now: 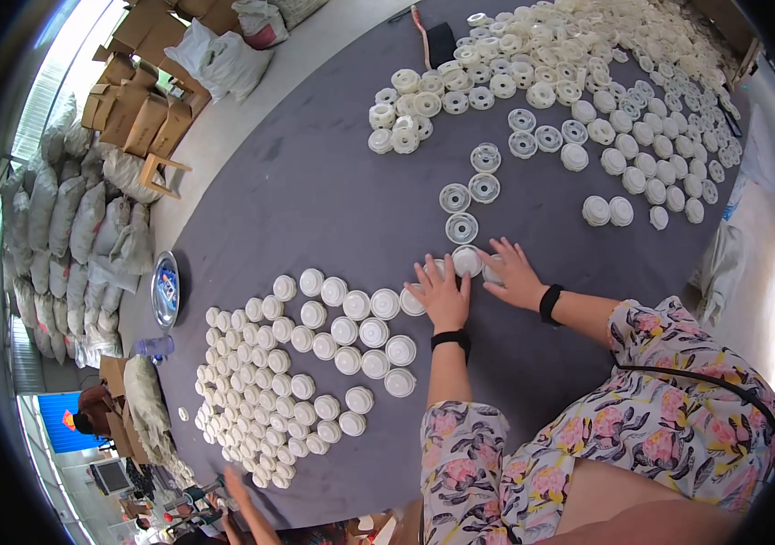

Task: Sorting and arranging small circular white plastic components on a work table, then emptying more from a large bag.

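White plastic discs [466, 261] lay between and partly beneath our left hand [443, 302] and right hand [516, 280], fingers spread, not clasped. We judged that too hard a leftward push could have jammed them into the neighbouring rows [374, 332] beside our left hand, tipping some.

Cap cluster [280, 385] on table [297, 200], left of left hand [443, 300]; right hand [518, 282] adjacent; heaped parts [619, 34] far right; sacks [86, 222] left of table.

No lettering can be read; any print on the cardboard boxes [145, 125] is too small.
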Available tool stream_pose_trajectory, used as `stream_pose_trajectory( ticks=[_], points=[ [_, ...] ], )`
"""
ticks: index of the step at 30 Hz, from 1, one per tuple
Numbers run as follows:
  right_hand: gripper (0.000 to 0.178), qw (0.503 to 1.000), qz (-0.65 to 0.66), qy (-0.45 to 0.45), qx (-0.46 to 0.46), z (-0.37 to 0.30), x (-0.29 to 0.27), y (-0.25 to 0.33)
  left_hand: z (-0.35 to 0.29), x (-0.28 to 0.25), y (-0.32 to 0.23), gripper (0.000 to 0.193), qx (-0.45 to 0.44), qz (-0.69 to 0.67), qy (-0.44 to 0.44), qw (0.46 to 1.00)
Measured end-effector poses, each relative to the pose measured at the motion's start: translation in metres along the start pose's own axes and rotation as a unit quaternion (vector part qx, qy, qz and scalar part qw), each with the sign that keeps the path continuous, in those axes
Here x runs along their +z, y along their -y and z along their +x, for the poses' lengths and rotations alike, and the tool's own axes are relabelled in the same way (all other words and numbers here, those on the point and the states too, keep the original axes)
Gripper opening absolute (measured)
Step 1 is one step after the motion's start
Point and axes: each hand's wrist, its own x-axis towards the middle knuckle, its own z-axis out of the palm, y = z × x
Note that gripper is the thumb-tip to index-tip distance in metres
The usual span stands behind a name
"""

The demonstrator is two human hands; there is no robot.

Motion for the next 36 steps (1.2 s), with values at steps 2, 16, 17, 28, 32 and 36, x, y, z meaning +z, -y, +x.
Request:
stream_pose_trajectory(
  ticks=[2,16,17,28,32,36],
  points=[
    [0.072,0.999,0.02,0.034,-0.032,0.005,0.006,0.022,-0.01,-0.007,0.023,0.051,-0.017,0.02,0.003,1.0],
    [0.071,0.975,0.04,0.18,-0.126,0.033,0.059,0.156,-0.096,-0.074,0.172,0.052,-0.155,0.127,0.041,0.979],
    [0.07,0.977,0.047,0.158,-0.133,0.028,0.048,0.147,-0.099,-0.08,0.169,0.055,-0.152,0.1,0.027,0.983],
    [0.068,0.973,-0.089,-0.117,0.178,-0.07,-0.202,-0.154,0.022,-0.077,-0.097,0.064,0.098,-0.01,0.092,0.991],
    [0.068,0.853,-0.154,-0.271,0.419,-0.139,-0.262,-0.298,0.089,-0.03,-0.217,0.066,0.249,-0.088,0.155,0.952],
    [0.072,0.789,-0.115,-0.26,0.544,-0.177,-0.29,-0.396,0.141,0.017,-0.298,0.072,0.287,-0.11,0.183,0.934]
  ],
)
